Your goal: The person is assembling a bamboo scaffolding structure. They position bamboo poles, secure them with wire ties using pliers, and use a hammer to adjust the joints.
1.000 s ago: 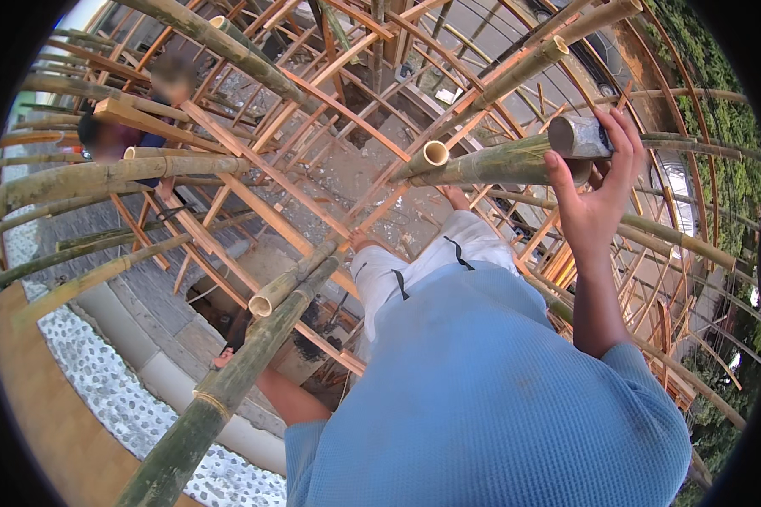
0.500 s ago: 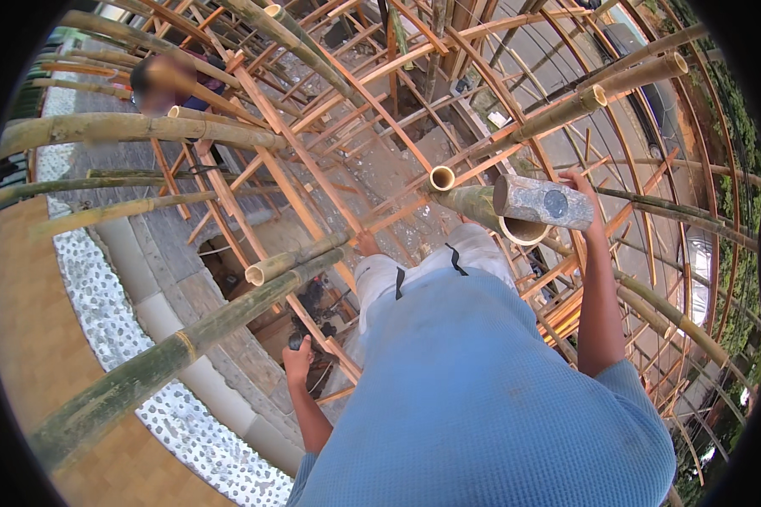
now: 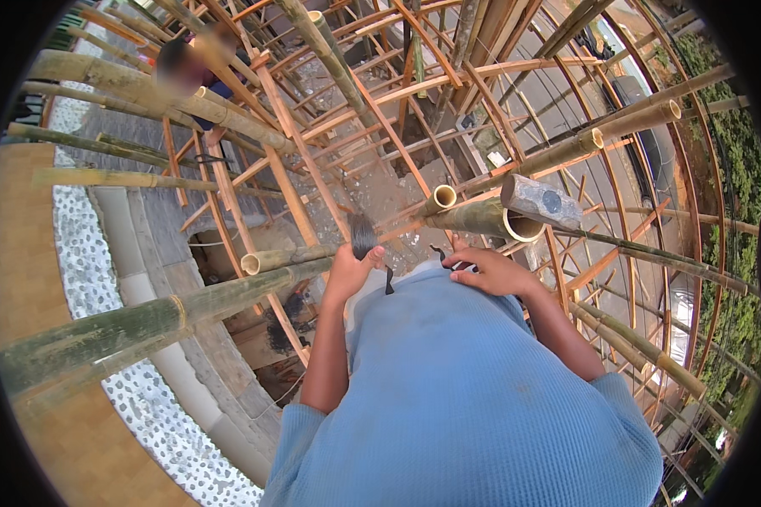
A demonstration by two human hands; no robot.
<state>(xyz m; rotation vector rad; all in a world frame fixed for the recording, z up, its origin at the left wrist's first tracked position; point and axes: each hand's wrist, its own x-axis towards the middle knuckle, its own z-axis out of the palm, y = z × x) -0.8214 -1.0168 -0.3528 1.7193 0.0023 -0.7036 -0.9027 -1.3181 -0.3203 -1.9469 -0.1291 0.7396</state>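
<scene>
My left hand (image 3: 349,272) is closed round a bundle of thin black strands (image 3: 363,237), held upright before my waist. To its right, my right hand (image 3: 492,272) is open, fingers curled loosely and apart, close to the black drawstring (image 3: 439,253) of my white trousers. The hand appears to hold nothing. Beyond it, the stone-grey head of a sledgehammer (image 3: 539,202) lies across the open end of a thick bamboo pole (image 3: 482,217); its handle is out of sight. A thinner bamboo pole (image 3: 441,199) points its cut end toward me beside it.
Bamboo poles and reddish timber battens (image 3: 292,182) form an open lattice around and below me. A thick green bamboo pole (image 3: 144,314) crosses at the left, above a pebbled strip (image 3: 156,401). Another person (image 3: 203,80) is at the upper left. A dark car (image 3: 643,110) stands far right.
My right hand has let go of the hammer, which stays on the bamboo end, and has come down to my waist. My left hand has risen with the black strands.
</scene>
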